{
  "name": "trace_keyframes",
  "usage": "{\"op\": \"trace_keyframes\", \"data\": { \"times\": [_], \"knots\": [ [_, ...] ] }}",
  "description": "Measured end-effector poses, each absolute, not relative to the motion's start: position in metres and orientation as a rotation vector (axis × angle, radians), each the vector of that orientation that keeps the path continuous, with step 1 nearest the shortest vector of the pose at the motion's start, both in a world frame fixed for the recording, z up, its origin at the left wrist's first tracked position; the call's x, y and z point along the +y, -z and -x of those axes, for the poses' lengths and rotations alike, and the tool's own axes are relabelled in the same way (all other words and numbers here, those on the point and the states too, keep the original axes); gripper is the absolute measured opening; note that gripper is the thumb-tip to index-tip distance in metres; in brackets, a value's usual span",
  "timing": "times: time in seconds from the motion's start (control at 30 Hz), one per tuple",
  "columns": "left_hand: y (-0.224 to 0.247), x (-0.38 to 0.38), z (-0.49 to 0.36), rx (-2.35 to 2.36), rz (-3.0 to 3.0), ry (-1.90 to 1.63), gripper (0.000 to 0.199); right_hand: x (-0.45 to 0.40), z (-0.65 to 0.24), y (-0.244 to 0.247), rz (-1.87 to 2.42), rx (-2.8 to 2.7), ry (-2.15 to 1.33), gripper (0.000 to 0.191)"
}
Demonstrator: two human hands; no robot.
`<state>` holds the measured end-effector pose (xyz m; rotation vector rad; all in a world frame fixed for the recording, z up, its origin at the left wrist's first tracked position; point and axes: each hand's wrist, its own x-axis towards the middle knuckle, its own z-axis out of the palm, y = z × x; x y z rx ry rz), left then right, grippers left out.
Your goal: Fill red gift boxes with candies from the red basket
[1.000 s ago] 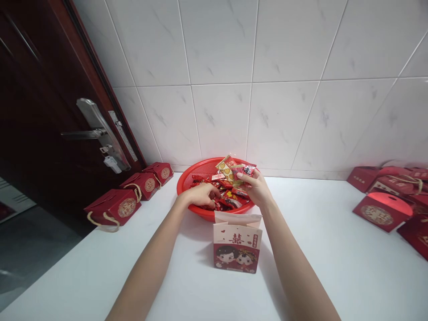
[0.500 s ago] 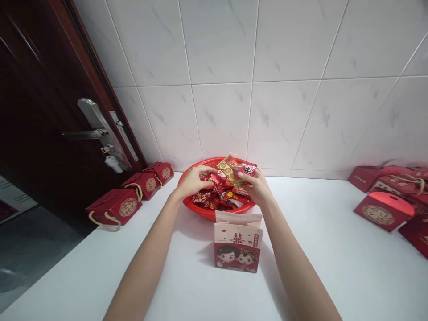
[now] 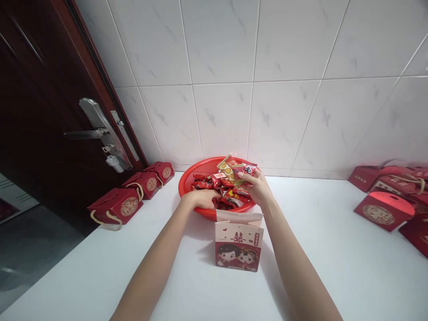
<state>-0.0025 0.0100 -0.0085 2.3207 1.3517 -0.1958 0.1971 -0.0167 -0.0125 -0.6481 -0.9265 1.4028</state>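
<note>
A red plastic basket (image 3: pixel 187 178) holds a pile of wrapped candies (image 3: pixel 234 198). My left hand (image 3: pixel 204 199) reaches into the near left of the pile, its fingertips hidden among the wrappers. Over the basket's right side, my right hand (image 3: pixel 259 185) is closed on several snack packets (image 3: pixel 245 171), one red and pink with dark lettering and one with a yellow, patterned wrapper. In front of the basket stands an upright red and cream paper box (image 3: pixel 238 249) with two cartoon figures on its front and its top flaps raised.
Closed red gift boxes (image 3: pixel 115 206) with rope handles line the left of the white table (image 3: pixel 197 285). More red boxes (image 3: pixel 384 210) are piled at the right. Behind the table rises a tiled wall (image 3: pixel 220 116); a dark door (image 3: pixel 43 111) with a metal handle is at left.
My left hand has let go of a red candy packet and moved down and nearer into the pile. My right hand stays in place with its packets.
</note>
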Motion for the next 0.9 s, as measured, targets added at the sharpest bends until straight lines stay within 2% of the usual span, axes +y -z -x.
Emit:
{"op": "trace_keyframes", "data": {
  "times": [0.23,0.43,0.63,0.77,0.83,0.9],
  "knots": [
    [0.007,0.012,0.004,1.413,-2.282,0.223,0.037,-0.017,-0.197,0.013,0.607,-0.934,-1.405,0.033],
    [0.003,0.014,0.012,1.370,-2.209,0.032,0.017,-0.017,-0.198,0.012,0.622,-0.926,-1.402,0.035],
    [-0.010,0.015,0.026,1.328,-2.176,-0.328,0.028,-0.015,-0.198,0.014,0.640,-0.953,-1.410,0.034],
    [-0.010,0.015,0.027,1.490,-2.221,-0.445,0.034,-0.017,-0.197,0.013,0.633,-0.954,-1.393,0.035],
    [-0.007,0.013,0.023,1.569,-2.262,-0.461,0.041,-0.018,-0.197,0.012,0.631,-0.959,-1.385,0.034],
    [-0.004,0.010,0.016,1.559,-2.305,-0.355,0.038,-0.019,-0.197,0.012,0.629,-0.966,-1.387,0.034]
  ]
}}
